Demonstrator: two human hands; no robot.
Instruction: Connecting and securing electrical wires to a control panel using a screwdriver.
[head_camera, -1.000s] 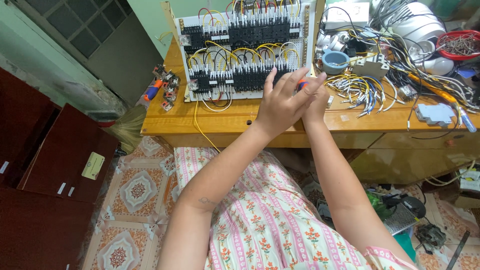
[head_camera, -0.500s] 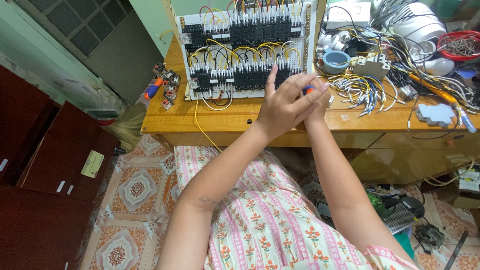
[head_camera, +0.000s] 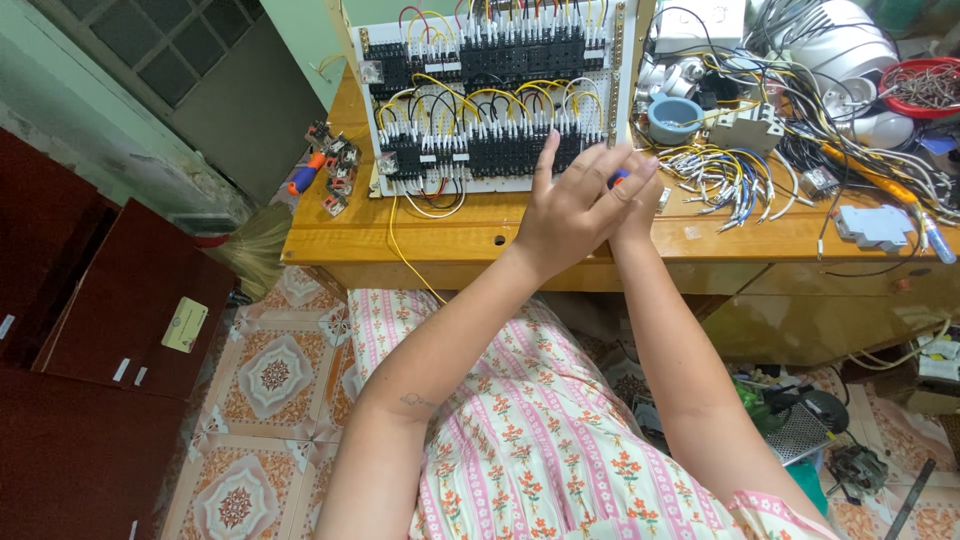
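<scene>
Since half a second ago the left hand (head_camera: 575, 205) has barely shifted: it stays over the lower right corner of the wiring panel (head_camera: 490, 95), its index finger still raised toward 12 o'clock, the other fingers now spread looser over the right hand. Open and flat, it holds nothing that shows. Beneath it, the right hand (head_camera: 640, 205) is mostly hidden; a small blue and orange tool tip (head_camera: 618, 178) peeks out between the two, but whether the right hand grips it I cannot tell.

White and flat, the panel leans at the back of a glossy wooden bench (head_camera: 450, 245), carrying rows of blocky black terminals looped with thin yellow, red and black wires. At 3 o'clock from the hands lies a loose bundle of cut wires (head_camera: 725, 180) with metal ends.
</scene>
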